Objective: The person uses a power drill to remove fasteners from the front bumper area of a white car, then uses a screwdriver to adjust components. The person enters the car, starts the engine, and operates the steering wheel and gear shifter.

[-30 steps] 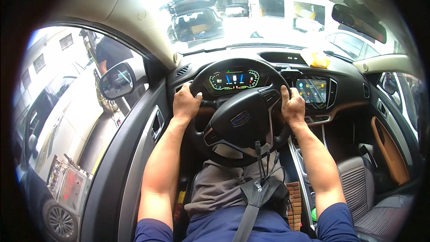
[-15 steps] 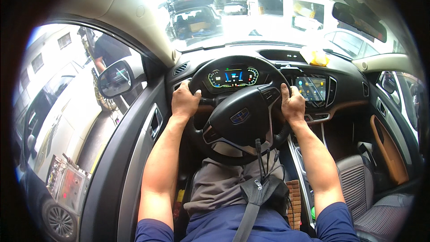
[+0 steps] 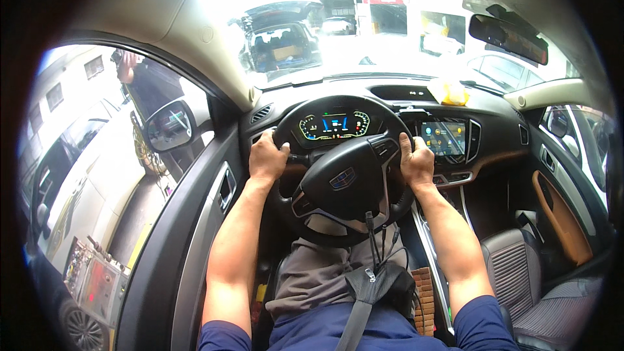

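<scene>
Both of my hands grip the black steering wheel point(image 3: 328, 190), which sits turned a little to the left, its right spoke higher than its left. My left hand point(image 3: 267, 158) is closed around the left rim, thumb pointing inward. On the opposite side my right hand point(image 3: 416, 160) wraps the right rim with its thumb up along it. Behind the wheel, the instrument display point(image 3: 334, 125) is lit. A black pouch point(image 3: 380, 290) on a strap lies over my lap, and several cables point(image 3: 375, 237) with plugs stick up from it.
A lit centre screen point(image 3: 443, 138) is right of the wheel. A yellow-and-white package point(image 3: 452, 93) lies on the dashboard. Outside the left window, a person point(image 3: 156, 88) stands beyond the side mirror point(image 3: 170, 125), near parked cars. Ahead, a dark car point(image 3: 281, 36) has its tailgate raised.
My view has tilted up slightly, so the wheel and dashboard appear lower. Both hands keep their grip on the rim. The person outside has raised a hand.
</scene>
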`<state>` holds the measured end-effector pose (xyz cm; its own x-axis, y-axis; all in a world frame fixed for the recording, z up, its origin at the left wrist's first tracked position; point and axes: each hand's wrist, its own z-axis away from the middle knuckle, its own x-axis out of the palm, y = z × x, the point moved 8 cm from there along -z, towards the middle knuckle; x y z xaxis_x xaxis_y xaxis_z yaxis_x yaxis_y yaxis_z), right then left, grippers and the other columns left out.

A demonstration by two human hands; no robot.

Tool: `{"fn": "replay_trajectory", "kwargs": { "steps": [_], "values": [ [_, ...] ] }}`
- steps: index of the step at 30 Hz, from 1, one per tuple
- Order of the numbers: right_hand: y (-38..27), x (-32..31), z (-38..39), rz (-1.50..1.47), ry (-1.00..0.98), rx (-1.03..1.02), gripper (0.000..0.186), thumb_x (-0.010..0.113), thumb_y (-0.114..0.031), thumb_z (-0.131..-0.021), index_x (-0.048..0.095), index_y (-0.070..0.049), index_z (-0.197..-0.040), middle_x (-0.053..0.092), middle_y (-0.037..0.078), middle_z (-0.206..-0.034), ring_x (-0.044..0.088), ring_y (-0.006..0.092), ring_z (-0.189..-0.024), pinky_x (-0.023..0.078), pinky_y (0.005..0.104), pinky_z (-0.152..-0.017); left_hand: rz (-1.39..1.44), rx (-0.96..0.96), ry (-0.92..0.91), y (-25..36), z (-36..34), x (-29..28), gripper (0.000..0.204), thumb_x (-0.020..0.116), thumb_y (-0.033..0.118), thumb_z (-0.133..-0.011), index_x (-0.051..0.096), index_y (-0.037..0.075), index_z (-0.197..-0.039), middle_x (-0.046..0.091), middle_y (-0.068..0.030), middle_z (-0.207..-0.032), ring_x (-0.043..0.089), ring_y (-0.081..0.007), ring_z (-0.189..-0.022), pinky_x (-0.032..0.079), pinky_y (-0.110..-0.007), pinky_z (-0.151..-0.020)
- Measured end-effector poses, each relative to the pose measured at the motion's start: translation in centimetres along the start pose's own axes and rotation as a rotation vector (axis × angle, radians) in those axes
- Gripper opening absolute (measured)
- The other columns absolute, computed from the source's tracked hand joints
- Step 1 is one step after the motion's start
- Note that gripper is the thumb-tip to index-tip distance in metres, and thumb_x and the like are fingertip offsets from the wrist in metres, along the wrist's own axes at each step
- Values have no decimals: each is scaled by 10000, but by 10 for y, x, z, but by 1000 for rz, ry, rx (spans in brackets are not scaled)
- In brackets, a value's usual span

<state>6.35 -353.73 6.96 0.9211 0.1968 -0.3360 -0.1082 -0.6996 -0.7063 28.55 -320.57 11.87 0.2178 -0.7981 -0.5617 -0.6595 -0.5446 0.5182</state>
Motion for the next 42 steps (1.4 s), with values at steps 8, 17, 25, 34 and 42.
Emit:
{"fn": "replay_trajectory", "kwargs": {
  "steps": [8, 17, 25, 34, 42],
  "values": [
    [-7, -9, -3, 63, 14, -96, 641, 506, -606, -1026, 624, 9, -889, 654, 310, -859, 625, 521, -829, 504, 508, -742, -3, 39, 36, -1, 0, 0, 464, 758, 283, -839, 665, 24, -1213, 723, -248, -1113, 696, -411, -1066, 552, -458, -944],
    [-10, 3, -18, 128, 2, -191, 676, 485, -652, -1009, 630, 4, -932, 674, 302, -867, 643, 530, -884, 519, 534, -777, 134, -114, 41, -17, 25, 0, 377, 740, 261, -858, 654, 19, -1133, 731, -235, -1061, 697, -410, -1043, 546, -472, -921],
    [-16, 6, -23, 128, -9, -190, 655, 484, -625, -1024, 633, 5, -928, 673, 289, -852, 651, 513, -868, 510, 532, -758, 228, -52, 64, -28, 45, -2, 516, 673, 398, -943, 598, -15, -1244, 711, -265, -1105, 676, -444, -1068, 529, -488, -926],
    [13, 5, -18, 138, -64, -106, 709, 426, -655, -1030, 647, 17, -982, 677, 323, -950, 642, 526, -963, 504, 529, -837, -528, -86, -520, -92, 261, 7, 698, 722, 376, -906, 513, -106, -1367, 428, -304, -1503, 397, -439, -1420, 338, -523, -1174],
    [13, 6, -14, 113, -59, -102, 700, 436, -667, -1024, 653, -2, -994, 693, 285, -934, 667, 489, -947, 515, 509, -830, -586, -211, -279, -156, 251, -33, 960, 840, 307, -797, 329, -67, -1519, 387, -268, -1562, 351, -425, -1464, 316, -527, -1202]
  ]
}}
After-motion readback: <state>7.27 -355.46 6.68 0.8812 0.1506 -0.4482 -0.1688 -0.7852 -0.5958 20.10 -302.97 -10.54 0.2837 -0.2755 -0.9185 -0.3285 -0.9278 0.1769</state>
